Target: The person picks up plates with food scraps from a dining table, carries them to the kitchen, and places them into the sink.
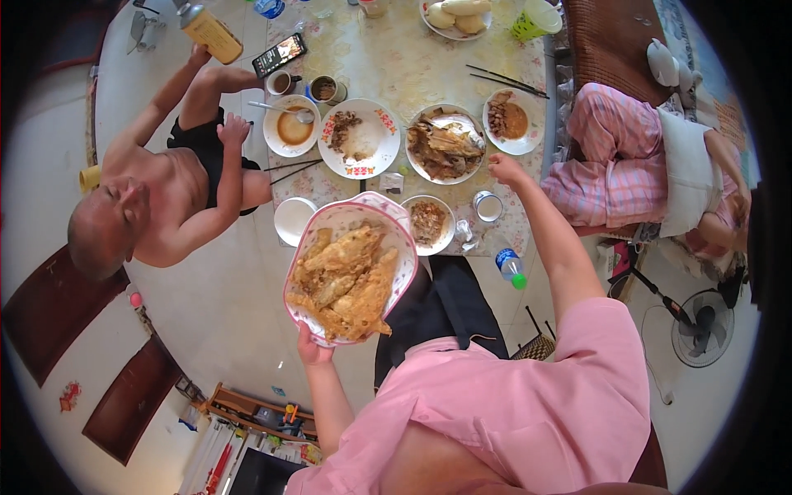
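Note:
Low over the near table edge, my left hand grips the lower rim of a wide pink-edged dish. Golden-brown fried food pieces fill the dish, which tilts toward me. Across the table reaches my right hand, fingers curled together beside the right rim of a plate of fish. Whether those fingers hold anything is too small to make out. Just beyond this hand is a plate of brown sauce and meat. Closer to me stand a bowl of food in sauce and a white cup.
At left a seated person raises a yellow bottle. Another person sits at right. The table also carries a floral plate, a spoon plate, chopsticks, a phone and a water bottle near the edge.

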Demonstrator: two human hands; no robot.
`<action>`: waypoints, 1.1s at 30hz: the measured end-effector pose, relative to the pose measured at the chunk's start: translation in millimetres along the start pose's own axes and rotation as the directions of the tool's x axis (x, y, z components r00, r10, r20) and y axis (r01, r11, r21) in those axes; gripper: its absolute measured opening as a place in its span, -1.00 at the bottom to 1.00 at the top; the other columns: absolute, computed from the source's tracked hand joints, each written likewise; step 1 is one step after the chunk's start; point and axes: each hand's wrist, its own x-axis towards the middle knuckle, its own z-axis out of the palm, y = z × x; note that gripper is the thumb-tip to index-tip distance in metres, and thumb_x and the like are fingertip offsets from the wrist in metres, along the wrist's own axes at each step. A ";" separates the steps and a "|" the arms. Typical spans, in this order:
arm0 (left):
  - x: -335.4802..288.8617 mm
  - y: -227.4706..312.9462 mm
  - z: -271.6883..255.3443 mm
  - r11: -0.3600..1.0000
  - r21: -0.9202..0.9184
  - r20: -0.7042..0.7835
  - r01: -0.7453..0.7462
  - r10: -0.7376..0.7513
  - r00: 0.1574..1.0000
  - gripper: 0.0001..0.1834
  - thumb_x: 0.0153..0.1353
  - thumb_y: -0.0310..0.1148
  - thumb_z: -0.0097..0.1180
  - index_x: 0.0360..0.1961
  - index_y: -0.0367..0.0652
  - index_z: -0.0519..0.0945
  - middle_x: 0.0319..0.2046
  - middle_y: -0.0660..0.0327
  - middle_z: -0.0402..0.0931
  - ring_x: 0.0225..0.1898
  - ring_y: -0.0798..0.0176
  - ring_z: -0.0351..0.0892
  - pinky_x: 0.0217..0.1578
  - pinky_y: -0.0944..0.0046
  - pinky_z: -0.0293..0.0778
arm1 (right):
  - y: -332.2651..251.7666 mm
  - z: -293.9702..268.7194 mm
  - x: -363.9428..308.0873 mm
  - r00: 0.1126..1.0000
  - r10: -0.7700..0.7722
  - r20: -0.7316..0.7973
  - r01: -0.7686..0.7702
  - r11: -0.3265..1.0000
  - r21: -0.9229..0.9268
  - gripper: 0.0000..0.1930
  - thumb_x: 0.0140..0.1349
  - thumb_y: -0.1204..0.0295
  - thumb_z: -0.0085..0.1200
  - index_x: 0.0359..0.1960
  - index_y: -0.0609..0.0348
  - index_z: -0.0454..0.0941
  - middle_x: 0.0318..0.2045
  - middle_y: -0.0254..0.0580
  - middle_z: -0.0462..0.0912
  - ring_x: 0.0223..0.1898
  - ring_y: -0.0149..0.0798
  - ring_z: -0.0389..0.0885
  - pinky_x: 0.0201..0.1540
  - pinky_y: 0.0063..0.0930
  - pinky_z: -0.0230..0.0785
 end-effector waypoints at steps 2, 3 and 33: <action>-8.9 1.4 0.8 0.999 0.018 -0.050 -0.030 0.031 0.998 -0.43 0.16 -0.16 -0.15 0.13 -0.21 0.10 0.12 0.08 0.13 0.13 0.00 0.11 0.10 -0.03 0.06 | -23.5 1.3 -5.3 0.982 0.124 0.145 -0.163 0.941 0.298 -0.61 0.02 0.48 -0.11 -0.03 0.08 0.31 -0.33 -0.29 0.49 -0.40 -0.35 0.46 -0.38 -0.45 0.32; -13.7 0.9 1.6 0.999 0.018 -0.082 -0.048 0.049 0.995 -0.43 0.16 -0.16 -0.15 0.14 -0.21 0.10 0.12 0.08 0.12 0.13 0.00 0.11 0.10 -0.03 0.05 | -18.1 5.8 5.0 0.965 0.051 0.258 -0.165 0.881 0.444 -0.64 0.04 0.51 -0.14 -0.06 0.08 0.30 -0.33 -0.28 0.49 -0.39 -0.34 0.46 -0.37 -0.42 0.32; -20.1 18.4 -2.4 0.995 0.050 0.091 0.082 -0.086 0.992 -0.43 0.16 -0.14 -0.15 0.13 -0.19 0.10 0.11 0.08 0.14 0.12 0.02 0.15 0.08 -0.05 0.12 | -40.7 -19.6 -111.4 0.976 -0.213 0.053 0.113 0.696 0.709 -0.78 0.02 0.46 -0.08 -0.24 0.11 0.40 -0.44 -0.33 0.51 -0.48 -0.43 0.49 -0.42 -0.54 0.42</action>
